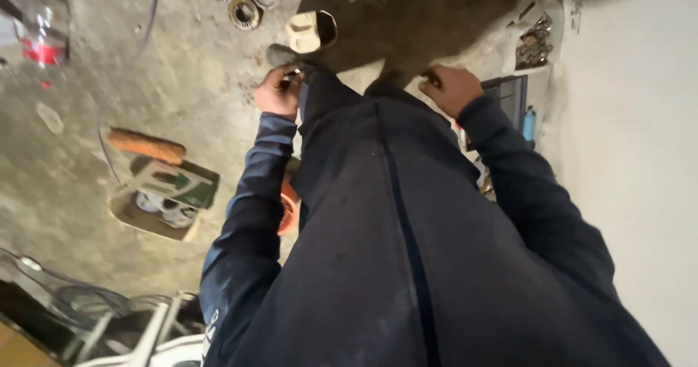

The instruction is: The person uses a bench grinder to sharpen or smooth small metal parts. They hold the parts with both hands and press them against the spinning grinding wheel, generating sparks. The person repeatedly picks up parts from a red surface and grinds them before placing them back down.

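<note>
Concrete floor [182, 83], stained and gritty; white wall [632, 156] close on right, open floor to left. Cardboard box [163, 200] with brush [145, 145] lying left, well apart; metal rings [246, 12] at top. Dark trousers [378, 192] filling centre, dusty, dark seam down the middle. Left hand [278, 90] clenched at trouser edge, pinching a small object, kind unclear. Right hand [451, 87] curled on trousers; contents of grip cannot be told.
</note>
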